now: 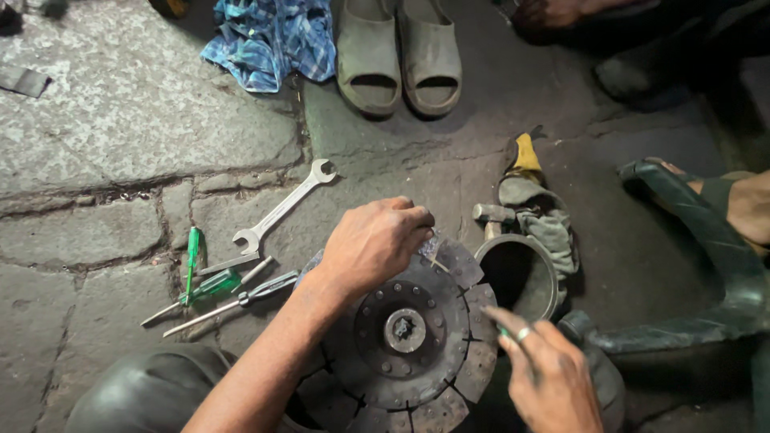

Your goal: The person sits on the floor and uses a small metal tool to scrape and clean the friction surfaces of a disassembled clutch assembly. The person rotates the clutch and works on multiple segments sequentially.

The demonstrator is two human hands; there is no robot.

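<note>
hands on a clutch disc (405, 337), stone floor (120, 136)
disc lies flat btwn the knees, near a metal ring (545, 277) w/ hammer (491, 215) & rag (537, 212). left hand (373, 240) grip clenched on the disc's top edge; right hand (549, 373) at its right rim, fingers (501, 321) pinching smth small & green, can't tell what. wrench (281, 208), screwdrivers (220, 293) lie to the left; sandals (399, 56) further up.
</note>
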